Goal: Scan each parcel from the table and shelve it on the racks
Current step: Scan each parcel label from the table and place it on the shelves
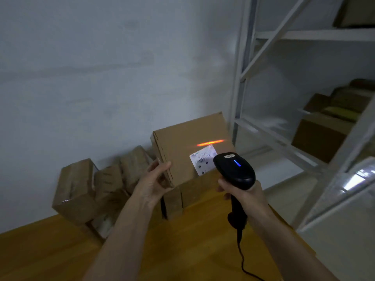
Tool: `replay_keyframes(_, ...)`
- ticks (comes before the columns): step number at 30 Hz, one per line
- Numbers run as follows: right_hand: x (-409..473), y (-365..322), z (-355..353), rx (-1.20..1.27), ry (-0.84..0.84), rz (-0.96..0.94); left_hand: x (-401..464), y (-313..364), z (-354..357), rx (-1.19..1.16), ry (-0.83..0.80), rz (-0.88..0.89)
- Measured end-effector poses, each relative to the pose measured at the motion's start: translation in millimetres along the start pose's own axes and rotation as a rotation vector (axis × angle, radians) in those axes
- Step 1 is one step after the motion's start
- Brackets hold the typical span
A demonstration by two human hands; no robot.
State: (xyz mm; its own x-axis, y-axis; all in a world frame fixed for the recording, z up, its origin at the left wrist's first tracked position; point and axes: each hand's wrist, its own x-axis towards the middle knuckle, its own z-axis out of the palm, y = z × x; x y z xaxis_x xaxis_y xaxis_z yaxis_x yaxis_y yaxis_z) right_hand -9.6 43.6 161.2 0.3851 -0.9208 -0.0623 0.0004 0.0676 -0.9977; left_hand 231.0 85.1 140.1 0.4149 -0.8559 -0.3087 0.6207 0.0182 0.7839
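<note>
My left hand (155, 182) grips the lower left corner of a flat brown cardboard parcel (182, 142), held up and tilted above the table. A white shipping label (203, 161) sits on its lower right face. My right hand (246, 194) holds a black corded barcode scanner (233, 169) just in front of the label, its blue light lit. An orange scan line falls across the cardboard slightly above the label.
Several brown parcels (77, 191) are piled against the wall at the back of the wooden table (182, 250). A white metal rack (284, 126) stands to the right, with cardboard boxes (322, 134) on its shelves. The scanner cable trails down over the table.
</note>
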Motion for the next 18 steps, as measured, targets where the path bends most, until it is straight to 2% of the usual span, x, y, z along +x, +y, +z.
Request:
replay_keyframes(5, -23, -2, -40, 0.083, 0.078, -0.024, -20, -30, 31, 0.226, -0.135, -0.063)
replay_keyframes(11, -63, -2, -101, 0.138, 0.129, -0.043, -53, -71, 89, 0.311, -0.212, -0.067)
replay_keyframes(18, -133, -1, -211, 0.16, 0.218, -0.077, -104, -154, 174, 0.374, -0.29, -0.127)
